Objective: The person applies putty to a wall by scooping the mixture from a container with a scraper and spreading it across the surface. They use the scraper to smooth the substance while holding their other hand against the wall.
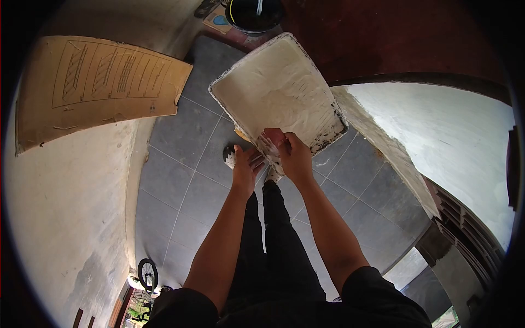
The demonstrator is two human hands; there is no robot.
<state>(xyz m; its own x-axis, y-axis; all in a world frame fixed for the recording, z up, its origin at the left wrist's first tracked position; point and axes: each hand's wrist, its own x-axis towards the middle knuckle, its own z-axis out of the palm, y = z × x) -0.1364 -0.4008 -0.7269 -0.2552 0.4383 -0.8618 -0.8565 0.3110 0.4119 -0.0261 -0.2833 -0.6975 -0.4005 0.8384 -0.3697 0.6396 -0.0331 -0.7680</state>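
A pale, paint-crusted tray [279,90] lies ahead of me, coated inside with an off-white layer and dark specks along its right edge. At its near edge my right hand [294,158] grips a reddish, flat piece [273,135] smeared with white. My left hand [249,168] is just left of that piece, below the tray's near-left edge, with its fingers apart and nothing visible in them. What supports the tray from below cannot be seen.
Cardboard [104,82] with printed drawings stands at the left wall. A black basin [254,13] is at the top. Grey tiles [186,164] cover the floor, with my feet below the tray. A whitish wall [465,142] rises at right; a bicycle wheel [147,274] shows lower left.
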